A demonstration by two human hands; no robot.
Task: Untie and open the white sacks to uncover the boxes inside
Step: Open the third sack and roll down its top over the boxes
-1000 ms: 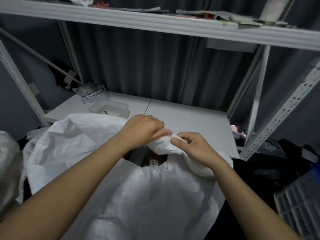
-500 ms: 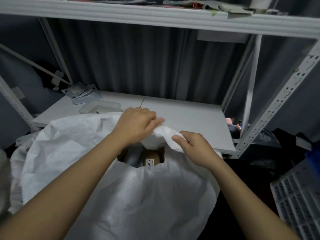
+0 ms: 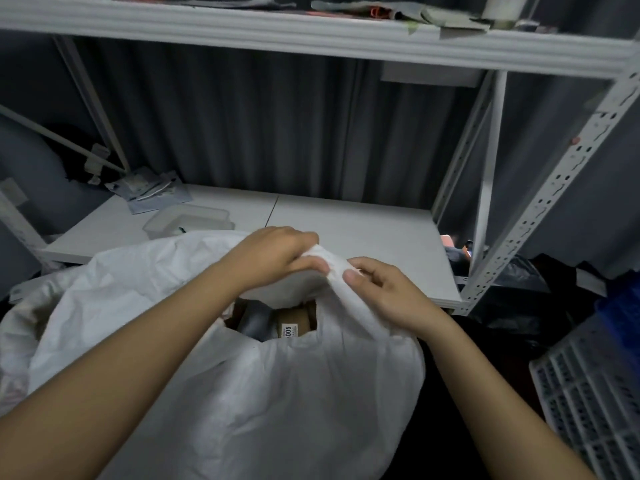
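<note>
White sack (image 3: pixel 242 393) lies before the shelf (image 3: pixel 363 237); its knot (image 3: pixel 329 263) is pinched by left hand (image 3: pixel 273 254) and right hand (image 3: pixel 384 289). Box (image 3: pixel 296 322) partly exposed. Knot may be tightened if pulled apart.

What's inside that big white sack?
Through the white sack's opening show a brown cardboard box with a label and something grey. The sack covers everything else.

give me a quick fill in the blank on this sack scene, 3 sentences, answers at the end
1. Both the left hand and the right hand pinch the twisted top of the ____ sack.
2. Through the sack's opening shows a brown cardboard ____ with a white label.
3. The clear plastic tray sits on the shelf ____ the sack.

Missing words: white; box; behind
</note>
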